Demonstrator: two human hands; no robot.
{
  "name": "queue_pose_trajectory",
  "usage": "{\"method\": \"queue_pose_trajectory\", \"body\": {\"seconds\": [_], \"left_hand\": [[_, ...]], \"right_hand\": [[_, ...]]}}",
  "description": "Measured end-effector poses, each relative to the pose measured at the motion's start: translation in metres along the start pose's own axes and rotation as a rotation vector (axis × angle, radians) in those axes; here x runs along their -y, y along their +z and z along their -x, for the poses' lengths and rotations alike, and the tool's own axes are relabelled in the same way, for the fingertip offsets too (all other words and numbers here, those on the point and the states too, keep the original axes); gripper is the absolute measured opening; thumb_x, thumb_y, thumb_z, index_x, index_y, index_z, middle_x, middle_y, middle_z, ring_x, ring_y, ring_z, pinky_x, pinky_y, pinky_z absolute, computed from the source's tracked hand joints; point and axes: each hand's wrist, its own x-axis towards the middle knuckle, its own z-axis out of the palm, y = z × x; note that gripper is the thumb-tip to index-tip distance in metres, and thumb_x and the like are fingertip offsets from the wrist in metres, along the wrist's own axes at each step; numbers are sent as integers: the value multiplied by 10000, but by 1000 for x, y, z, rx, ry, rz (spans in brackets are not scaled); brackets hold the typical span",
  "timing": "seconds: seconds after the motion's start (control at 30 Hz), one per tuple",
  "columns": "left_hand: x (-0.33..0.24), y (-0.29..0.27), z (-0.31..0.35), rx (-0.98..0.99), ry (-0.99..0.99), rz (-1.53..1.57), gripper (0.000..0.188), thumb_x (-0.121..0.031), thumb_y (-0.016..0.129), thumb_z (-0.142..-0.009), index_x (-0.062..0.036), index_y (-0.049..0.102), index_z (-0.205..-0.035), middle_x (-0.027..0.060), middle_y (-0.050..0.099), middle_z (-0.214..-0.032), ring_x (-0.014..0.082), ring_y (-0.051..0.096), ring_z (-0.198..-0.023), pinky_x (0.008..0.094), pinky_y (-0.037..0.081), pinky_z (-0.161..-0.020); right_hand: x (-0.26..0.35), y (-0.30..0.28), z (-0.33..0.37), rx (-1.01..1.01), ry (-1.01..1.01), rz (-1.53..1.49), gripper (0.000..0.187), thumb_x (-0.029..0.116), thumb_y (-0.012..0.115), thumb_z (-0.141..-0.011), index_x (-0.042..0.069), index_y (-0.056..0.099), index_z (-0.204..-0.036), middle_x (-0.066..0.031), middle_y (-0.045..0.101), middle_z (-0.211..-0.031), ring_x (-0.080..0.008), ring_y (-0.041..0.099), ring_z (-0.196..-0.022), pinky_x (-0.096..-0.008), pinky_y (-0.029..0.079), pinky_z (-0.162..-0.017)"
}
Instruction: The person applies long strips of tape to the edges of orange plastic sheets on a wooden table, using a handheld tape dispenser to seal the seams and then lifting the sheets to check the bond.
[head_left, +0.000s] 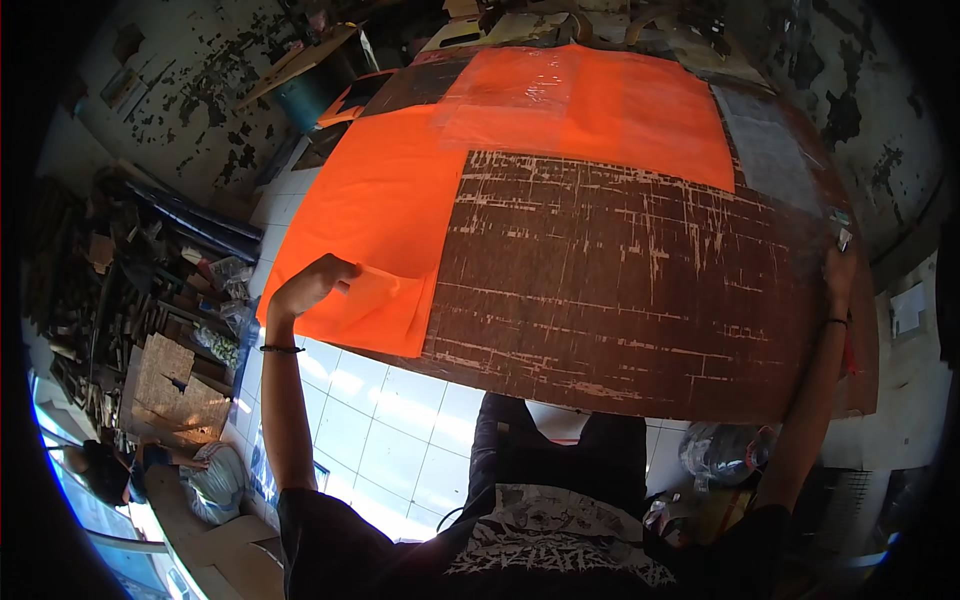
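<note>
A bright orange fabric-like sheet lies over the left side of a large, scuffed brown wooden tabletop. At its near end my left hand has its fingers closed on a lifted fold of the sheet. Beyond it, more orange sheet covers the far part, partly under clear film. At the table's right edge, my right hand is closed around a small pale object, too small to name. Some small bits lie just beyond that hand.
A greyish translucent sheet lies at the far right of the table. Scrap wood and dark rolls fill the left side. A large clear bottle is below the near right edge. Another person sits at lower left.
</note>
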Motion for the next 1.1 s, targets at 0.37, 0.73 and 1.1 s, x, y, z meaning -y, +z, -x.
{"method": "queue_pose_trajectory", "body": {"seconds": [0.37,0.73,1.1], "left_hand": [[-133,-116,-37,-1303,531,-1009,259,-268,490,-919,-39,610,-929,193,595,-703,373,598,-691,413,450,-551],[-261,56,-55,41,692,-1248,217,-113,440,-895,39,512,-758,188,583,-653,301,615,-573,394,483,-556],[-270,228,-58,651,231,-868,351,-238,422,-874,36,518,-678,163,574,-599,214,606,-496,344,502,-548]], "right_hand": [[15,9,11,-92,-72,22,203,180,550,-848,-3,490,-910,-22,505,-637,-91,477,-505,-272,379,-440],[-7,-2,3,-211,-186,156,282,139,552,-812,-53,493,-1010,-77,560,-727,-140,524,-587,-295,424,-519],[38,7,10,-161,-87,-72,200,19,529,-812,-33,494,-1002,-45,524,-833,-114,535,-701,-267,529,-559]]}}
